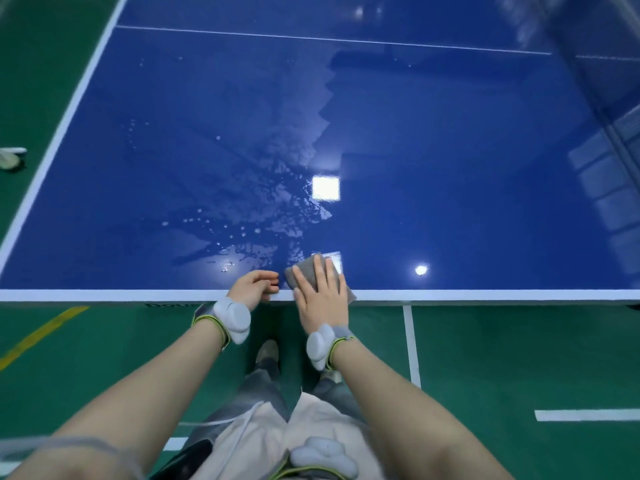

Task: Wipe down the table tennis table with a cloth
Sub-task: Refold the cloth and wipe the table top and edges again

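Blue, wet table (450, 133) stretches ahead over green floor (519, 358). At its near edge my right hand (322, 299) presses flat, fingers straight, on the grey cloth (306, 273). Just beside it my left hand (254, 287) rests on the edge, fingers loosely curled, holding nothing.

right hand (322, 299) flat on cloth (308, 273), wet blue table (450, 168)

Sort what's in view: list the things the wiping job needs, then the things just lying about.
Job:
- grey cloth under the flat right hand
- blue table, droplets across it
- left hand, loosely curled at the near edge

Lying about:
- white object on the green floor
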Motion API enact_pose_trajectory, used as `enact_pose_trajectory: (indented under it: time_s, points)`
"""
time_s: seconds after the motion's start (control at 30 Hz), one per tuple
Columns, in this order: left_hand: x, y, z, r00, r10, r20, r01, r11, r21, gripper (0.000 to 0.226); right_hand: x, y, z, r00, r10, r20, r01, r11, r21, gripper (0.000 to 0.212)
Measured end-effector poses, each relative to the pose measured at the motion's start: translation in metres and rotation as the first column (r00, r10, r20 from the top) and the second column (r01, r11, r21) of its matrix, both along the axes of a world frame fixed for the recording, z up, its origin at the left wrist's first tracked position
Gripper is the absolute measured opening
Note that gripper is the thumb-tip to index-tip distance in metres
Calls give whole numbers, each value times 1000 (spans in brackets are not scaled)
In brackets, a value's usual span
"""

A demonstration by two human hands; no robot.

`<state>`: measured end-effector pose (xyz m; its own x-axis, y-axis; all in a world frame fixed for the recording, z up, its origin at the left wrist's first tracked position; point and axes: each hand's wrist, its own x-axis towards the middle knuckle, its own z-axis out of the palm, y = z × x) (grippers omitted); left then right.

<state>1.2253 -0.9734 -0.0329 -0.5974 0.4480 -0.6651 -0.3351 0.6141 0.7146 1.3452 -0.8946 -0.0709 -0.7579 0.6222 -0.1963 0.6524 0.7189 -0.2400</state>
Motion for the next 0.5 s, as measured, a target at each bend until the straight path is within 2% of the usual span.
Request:
enact_pose_trajectory:
  time_s: [0.1,0.2,0.27,0.37,0.43,0.5]
  points:
    - [-18,-5,-2,1000,7,-19,-8,999,-39,24,-17,-19,4,995,86,51,-82,994,-69,48]
    - [-41,-12,-8,997,17,-69,-22,997,-69,24,-15,-12,0,989,145,1,-145,989,10,45]
    - [-57,-14,-12,994,-12,-112,1,996,-92,26,-11,4,-1,999,38,-19,-37,997,64,44]
    - [-79,-11,-13,984,-56,-167,39,994,-102,23,-11,17,0,961,-274,-42,276,960,47,44]
    - [-90,-9,-11,981,-64,-182,49,995,-85,22,-21,15,2,926,-375,-41,375,927,-4,41]
    - [-100,-7,-13,982,-68,-176,57,996,-69,22,-33,8,1,916,-395,-65,396,918,7,38]
